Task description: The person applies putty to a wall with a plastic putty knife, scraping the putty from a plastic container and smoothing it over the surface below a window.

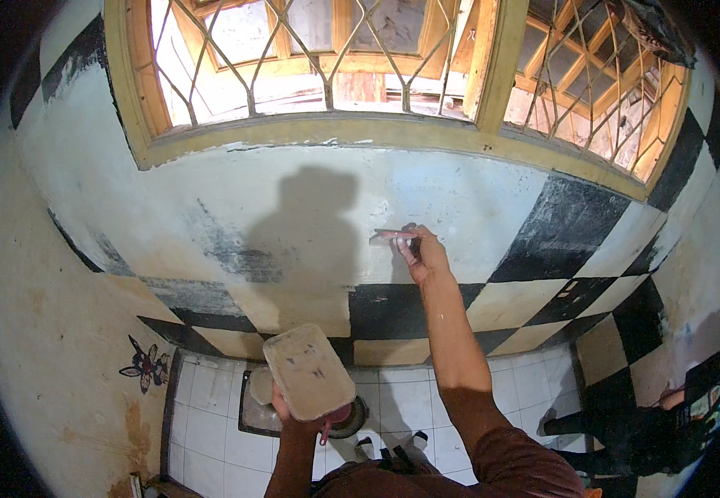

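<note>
My right hand (423, 251) reaches out to the wall (451, 199) below the window, its fingers closed round a reddish putty knife (395, 235). The blade points left, at or close to a pale, whitish-coated stretch of the wall; whether it touches I cannot tell. Lower down, my left hand (279, 404) grips a rectangular beige tub (310, 373) by its left side. Grey smears mark the tub's surface, and most of my left fingers are hidden beneath it. A red handle (325, 432) shows just below the tub; what it belongs to is hidden.
Above is a yellow wooden window frame (318, 133) with a metal grille (327, 83). Black and cream painted squares cover the lower wall. On the tiled floor (210, 415) stand a dark tray (253, 407) and a round dark basin (351, 421). Another person (642, 432) is at the right.
</note>
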`<state>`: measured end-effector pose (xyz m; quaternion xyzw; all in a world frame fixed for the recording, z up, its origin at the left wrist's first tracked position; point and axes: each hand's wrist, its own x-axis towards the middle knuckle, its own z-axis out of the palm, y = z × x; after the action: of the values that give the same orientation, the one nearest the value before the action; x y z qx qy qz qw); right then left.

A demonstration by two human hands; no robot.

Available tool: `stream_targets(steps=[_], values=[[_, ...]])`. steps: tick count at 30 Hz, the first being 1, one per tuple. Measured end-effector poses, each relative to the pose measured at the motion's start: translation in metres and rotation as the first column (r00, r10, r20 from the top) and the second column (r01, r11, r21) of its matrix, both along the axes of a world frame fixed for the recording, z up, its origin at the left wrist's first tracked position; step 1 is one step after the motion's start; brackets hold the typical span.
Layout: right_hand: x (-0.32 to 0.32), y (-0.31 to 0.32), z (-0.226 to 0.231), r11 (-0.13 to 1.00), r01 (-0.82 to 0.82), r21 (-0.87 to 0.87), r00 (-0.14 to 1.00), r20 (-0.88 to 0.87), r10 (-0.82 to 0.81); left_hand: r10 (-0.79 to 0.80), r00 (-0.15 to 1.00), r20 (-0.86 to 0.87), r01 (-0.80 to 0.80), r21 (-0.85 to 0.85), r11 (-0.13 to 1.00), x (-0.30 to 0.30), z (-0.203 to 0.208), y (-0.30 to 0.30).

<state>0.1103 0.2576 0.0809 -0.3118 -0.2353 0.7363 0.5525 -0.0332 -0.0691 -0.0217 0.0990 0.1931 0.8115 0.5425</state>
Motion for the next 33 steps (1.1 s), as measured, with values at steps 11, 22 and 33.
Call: stream_targets(steps=[11,22,33], values=[[0.029,-0.065,-0.156,0.981,-0.063,-0.184,0.990,0.110,0.084,0.010,0.990,-0.142,-0.009,0.009,1.000,0.007,0.006,0.002],[0.012,-0.032,-0.065,0.994,-0.055,-0.092,0.997,0.042,0.059,0.003,0.994,-0.112,-0.001,0.019,1.000,0.010,0.005,0.000],[0.015,-0.073,-0.097,0.997,-0.004,-0.078,0.995,0.097,0.012,0.018,0.996,0.084,-0.018,-0.001,1.000,0.015,0.016,-0.004]])
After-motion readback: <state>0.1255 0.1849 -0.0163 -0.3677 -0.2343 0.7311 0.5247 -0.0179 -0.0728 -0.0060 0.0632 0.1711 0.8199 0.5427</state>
